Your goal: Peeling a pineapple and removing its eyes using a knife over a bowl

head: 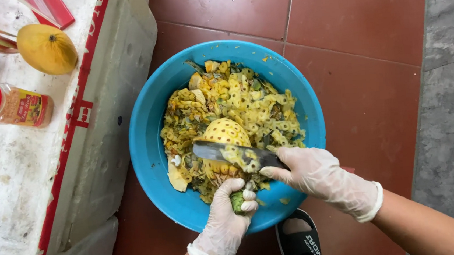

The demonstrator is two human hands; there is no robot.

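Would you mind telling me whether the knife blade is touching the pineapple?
Touching. The head view shows the knife blade lying across the pineapple, with a strip of peel on it, no gap visible, held by the right hand.

Setting: an informal fruit-preparation spot, seemingly a street or market stall; which of the two cannot be told.
Floor: red-brown tiles are laid beside grey stone paving, and work is done at ground level.
Work surface: a worn white foam box with red trim is used as a counter.
Stock: a yellow mango and a red-capped seasoning jar are kept on the box.
Waste vessel: a blue plastic basin filled with pineapple peelings is set on the floor.
Hygiene: thin disposable gloves are worn on the left hand and right hand.
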